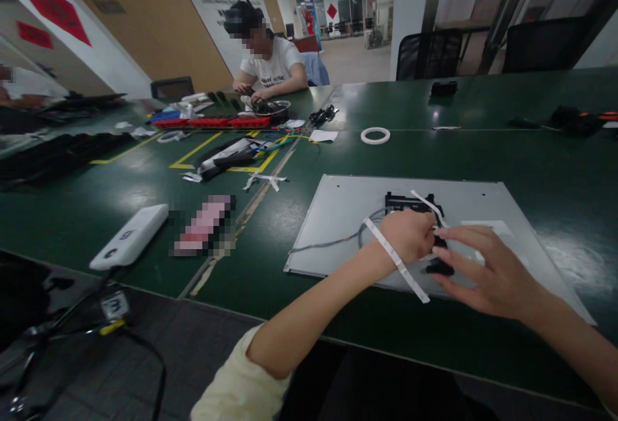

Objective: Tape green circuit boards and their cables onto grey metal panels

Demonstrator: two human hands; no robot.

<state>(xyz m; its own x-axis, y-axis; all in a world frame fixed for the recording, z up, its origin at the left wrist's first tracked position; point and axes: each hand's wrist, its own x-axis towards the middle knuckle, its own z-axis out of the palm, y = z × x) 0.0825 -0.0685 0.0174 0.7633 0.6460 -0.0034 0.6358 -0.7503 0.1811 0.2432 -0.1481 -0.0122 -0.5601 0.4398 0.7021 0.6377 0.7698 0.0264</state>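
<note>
A grey metal panel [347,215] lies flat on the green table in front of me. A black bracket [403,201] sits on it, with a grey cable [333,241] running off to the left. My left hand [410,235] is curled closed over a small black part [440,268] on the panel. A white tape strip [396,260] hangs across that wrist. My right hand [487,273] meets it from the right, fingers pinched on the same black part. Another white strip [427,203] rises just behind the hands.
A white rectangular device [130,235] lies at the left near the table edge. A white tape roll [375,136] sits beyond the panel. Farther left are red trays [212,123], cables and tools. Another person in a white shirt [273,67] works at the far side. Black chairs stand behind.
</note>
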